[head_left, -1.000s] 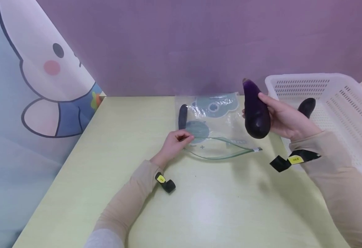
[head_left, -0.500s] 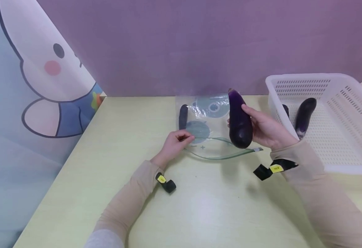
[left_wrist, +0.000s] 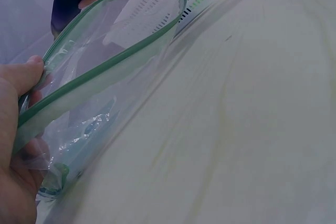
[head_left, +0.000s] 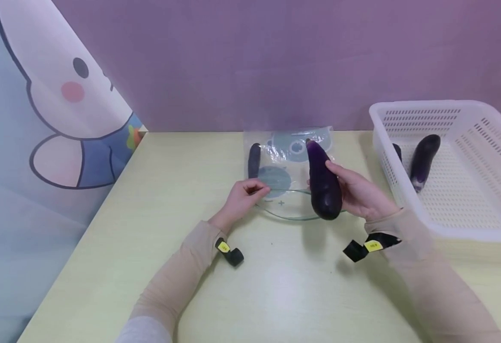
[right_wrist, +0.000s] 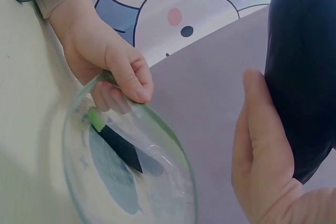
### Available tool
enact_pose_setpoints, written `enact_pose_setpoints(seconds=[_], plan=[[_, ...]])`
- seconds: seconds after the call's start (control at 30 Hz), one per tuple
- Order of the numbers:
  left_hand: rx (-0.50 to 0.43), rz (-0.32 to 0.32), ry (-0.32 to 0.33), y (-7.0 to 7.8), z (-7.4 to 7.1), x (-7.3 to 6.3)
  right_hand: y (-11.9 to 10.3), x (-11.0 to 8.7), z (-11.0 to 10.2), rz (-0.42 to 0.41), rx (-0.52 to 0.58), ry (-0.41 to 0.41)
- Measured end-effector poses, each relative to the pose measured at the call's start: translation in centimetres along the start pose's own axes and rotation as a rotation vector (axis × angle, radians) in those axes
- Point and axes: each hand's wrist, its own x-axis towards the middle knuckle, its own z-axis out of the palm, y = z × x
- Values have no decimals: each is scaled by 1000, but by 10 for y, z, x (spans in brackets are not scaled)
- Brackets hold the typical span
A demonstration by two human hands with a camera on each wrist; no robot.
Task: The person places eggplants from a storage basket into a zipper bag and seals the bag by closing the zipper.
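Note:
My right hand (head_left: 359, 193) grips a plump dark purple eggplant (head_left: 325, 186), its stem end pointing up and away. In the head view the eggplant overlaps the right part of a clear zip bag (head_left: 286, 220). My left hand (head_left: 246, 197) pinches the left end of the bag's green-edged mouth, thumb (left_wrist: 26, 74) on the rim. The mouth gapes between two green strips (left_wrist: 105, 66). Inside the bag, along its left side, lies a slim dark vegetable (head_left: 254, 161) with a green end in the right wrist view. The fingers behind the held eggplant are mostly hidden.
A white perforated basket (head_left: 469, 233) stands at the right, with a dark eggplant (head_left: 424, 162) in it and part of another dark one (head_left: 398, 151) by its left wall. The pale table (head_left: 276, 295) meets a purple backdrop (head_left: 233, 66) behind the bag.
My right hand has carried the eggplant left, down and nearer, from beside the basket to over the bag's mouth. The left hand keeps its pinch in the same place.

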Motion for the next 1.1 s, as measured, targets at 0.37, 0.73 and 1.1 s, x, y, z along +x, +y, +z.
enact_pose_setpoints(seconds=[0.37,0.73,1.1], plan=[[4,11,-2,-3,1,0,15,-5,-13,26,-91,-84],[-6,21,-9,-3,2,2,21,-17,-21,28,-186,-246],[-4,15,1,-4,1,2,24,-17,-22,61,-235,-422]])
